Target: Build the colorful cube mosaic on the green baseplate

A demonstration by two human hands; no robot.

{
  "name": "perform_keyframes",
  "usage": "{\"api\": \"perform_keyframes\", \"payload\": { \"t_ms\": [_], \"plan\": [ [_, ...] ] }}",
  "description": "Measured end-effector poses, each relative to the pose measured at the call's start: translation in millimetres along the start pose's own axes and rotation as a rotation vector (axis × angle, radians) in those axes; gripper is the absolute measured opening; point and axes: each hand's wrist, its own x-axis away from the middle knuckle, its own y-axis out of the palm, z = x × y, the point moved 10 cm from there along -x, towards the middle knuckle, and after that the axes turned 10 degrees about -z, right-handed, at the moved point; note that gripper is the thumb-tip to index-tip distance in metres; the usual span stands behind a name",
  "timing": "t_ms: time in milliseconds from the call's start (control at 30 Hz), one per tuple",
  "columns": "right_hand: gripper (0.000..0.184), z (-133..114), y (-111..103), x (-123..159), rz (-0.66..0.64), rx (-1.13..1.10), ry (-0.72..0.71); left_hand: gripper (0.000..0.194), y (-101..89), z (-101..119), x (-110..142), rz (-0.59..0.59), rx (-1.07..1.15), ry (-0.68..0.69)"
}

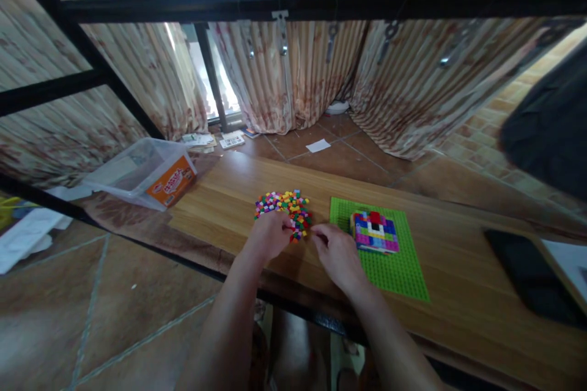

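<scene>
A heap of small building bricks (287, 200) in many colours lies on the wooden table. My left hand (269, 236) is at the near edge of this heap, its fingers pinched together; whatever they hold is too small to make out. Just right of the heap, my right hand (338, 255) has thumb and forefinger closed, and I cannot make out what is between them. Beside it, a green baseplate (403, 275) carries a block-shaped build of bricks (375, 232), mostly purple, blue and pink, with white and red in the middle.
On the left stands a clear plastic bin (132, 180) with an orange label. A dark tablet-like slab (527, 269) lies at the table's right. A black metal bar (321, 3) with hanging clips crosses above the wooden table (220, 195). Papers (318, 145) lie on the floor behind.
</scene>
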Motion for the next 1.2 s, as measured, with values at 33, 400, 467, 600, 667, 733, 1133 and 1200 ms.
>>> {"api": "perform_keyframes", "payload": {
  "t_ms": [33,400,467,600,667,733,1133,1200],
  "plan": [
    [0.023,-3,3,0,-0.011,-0.001,-0.015,0.018,1.9,1,0,-0.015,-0.009,0.002],
    [0.03,-5,8,-17,0.015,0.068,0.028,0.021,5.3,0,3,-0.079,-0.061,-0.048],
    [0.029,-5,11,-19,-0.01,0.098,0.044,0.023,2.6,-4,4,-0.068,-0.056,-0.066],
    [0.026,-4,15,-22,-0.042,0.149,0.069,0.028,-6.5,-12,5,-0.022,-0.044,-0.105],
    [0.023,-4,16,-22,-0.046,0.163,0.075,0.029,-12.0,-16,5,0.003,-0.042,-0.116],
    [0.021,-3,16,-21,-0.049,0.179,0.08,0.027,-18.4,-19,5,0.036,-0.032,-0.122],
    [0.013,0,15,-16,-0.027,0.122,0.022,0.021,-63.1,-53,20,0.448,0.311,-0.201],
    [0.015,-1,14,-15,-0.014,0.06,0.007,0.019,-66.8,-64,21,0.509,0.387,-0.211]
  ]
}}
